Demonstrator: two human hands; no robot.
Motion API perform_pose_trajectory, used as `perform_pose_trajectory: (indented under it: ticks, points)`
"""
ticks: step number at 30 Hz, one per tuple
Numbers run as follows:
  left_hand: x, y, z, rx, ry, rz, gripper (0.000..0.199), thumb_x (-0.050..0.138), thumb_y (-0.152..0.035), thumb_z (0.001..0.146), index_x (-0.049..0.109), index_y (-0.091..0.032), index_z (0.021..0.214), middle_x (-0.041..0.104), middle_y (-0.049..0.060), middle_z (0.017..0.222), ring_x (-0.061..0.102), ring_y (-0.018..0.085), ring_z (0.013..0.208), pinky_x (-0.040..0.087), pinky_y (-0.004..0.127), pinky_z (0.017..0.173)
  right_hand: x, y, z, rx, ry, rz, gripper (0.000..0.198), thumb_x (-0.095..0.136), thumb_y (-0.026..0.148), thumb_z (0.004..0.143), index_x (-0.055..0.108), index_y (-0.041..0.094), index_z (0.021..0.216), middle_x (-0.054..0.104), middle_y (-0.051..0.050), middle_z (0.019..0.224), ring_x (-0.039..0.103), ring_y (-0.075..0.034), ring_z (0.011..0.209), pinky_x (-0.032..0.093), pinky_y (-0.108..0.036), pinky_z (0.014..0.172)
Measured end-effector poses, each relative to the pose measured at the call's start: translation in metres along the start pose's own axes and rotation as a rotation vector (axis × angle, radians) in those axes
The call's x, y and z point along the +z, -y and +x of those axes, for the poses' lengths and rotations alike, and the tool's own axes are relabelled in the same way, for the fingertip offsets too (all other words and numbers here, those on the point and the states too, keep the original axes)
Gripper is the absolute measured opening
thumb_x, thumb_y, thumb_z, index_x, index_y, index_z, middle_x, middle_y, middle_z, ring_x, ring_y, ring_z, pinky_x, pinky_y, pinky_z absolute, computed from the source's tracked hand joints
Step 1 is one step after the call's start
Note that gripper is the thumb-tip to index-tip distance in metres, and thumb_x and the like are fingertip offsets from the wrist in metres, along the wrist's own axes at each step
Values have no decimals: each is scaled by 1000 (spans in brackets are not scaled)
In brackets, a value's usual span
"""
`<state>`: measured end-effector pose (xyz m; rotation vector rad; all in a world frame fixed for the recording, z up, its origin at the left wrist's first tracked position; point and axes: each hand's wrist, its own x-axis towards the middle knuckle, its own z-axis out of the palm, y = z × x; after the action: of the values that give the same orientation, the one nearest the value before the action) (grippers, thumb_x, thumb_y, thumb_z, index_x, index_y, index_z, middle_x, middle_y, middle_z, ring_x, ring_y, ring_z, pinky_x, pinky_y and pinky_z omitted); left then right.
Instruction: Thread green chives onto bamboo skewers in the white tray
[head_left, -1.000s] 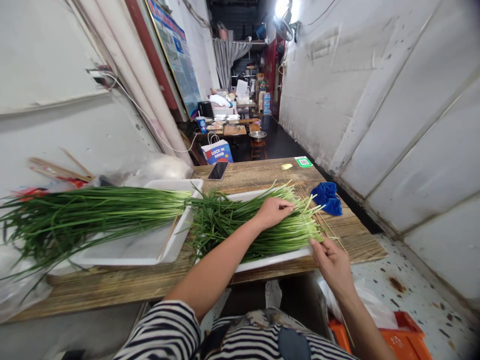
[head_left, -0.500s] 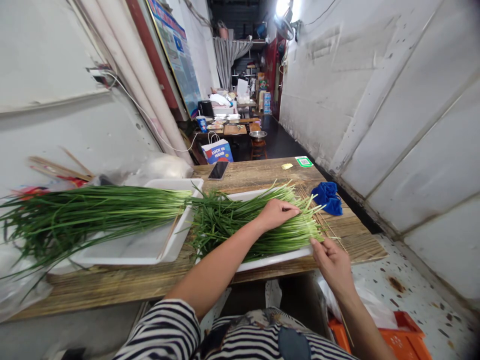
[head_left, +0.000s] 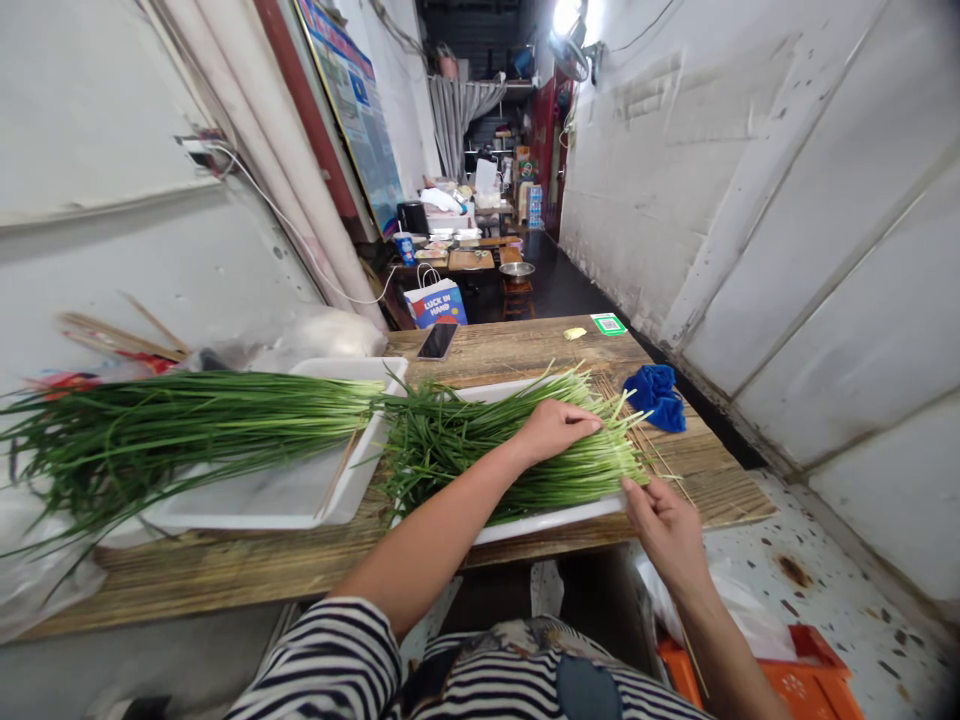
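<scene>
A thick layer of garlic chives (head_left: 480,440) lies in a white tray (head_left: 555,522) in front of me, pale stalk ends to the right. My left hand (head_left: 559,430) rests across the stalks, thumb and fingers pinched on some of them. At the cut ends my right hand (head_left: 664,520) has thumb and forefinger closed on the chive ends near the tray's right corner. A thin stick (head_left: 694,655) shows below the right hand by the wrist; whether that hand holds it I cannot tell. Several bamboo skewers (head_left: 660,455) lie beside the stalk ends.
To the left, a second white tray (head_left: 247,505) holds a long bunch of chives (head_left: 225,420). On the wooden table (head_left: 495,370) are a phone (head_left: 438,341), a blue cloth (head_left: 655,397) and a green code card (head_left: 608,324). An orange crate (head_left: 810,680) stands below right.
</scene>
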<state>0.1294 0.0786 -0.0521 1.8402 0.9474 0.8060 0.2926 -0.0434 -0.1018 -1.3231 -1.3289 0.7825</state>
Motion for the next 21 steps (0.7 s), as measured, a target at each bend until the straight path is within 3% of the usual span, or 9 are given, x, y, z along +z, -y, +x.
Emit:
perform_pose_trajectory:
  ticks: [7,21]
  points:
    - [0,-1,0,-12,9,0,30,61,-33,77,74,-13,95,72,7,98,66,19,93,49,24,84,0,-3,1,-8,0,-13,30,54,41,88,49,19,67,36,5,56,32,-11,51,25,-23,46]
    - [-1,2,-1,-20,16,-29,30,63,-31,75,73,-12,97,72,8,97,66,19,94,48,25,84,0,6,2,-31,-25,-60,34,53,42,87,44,20,62,36,6,53,32,-11,49,25,-23,46]
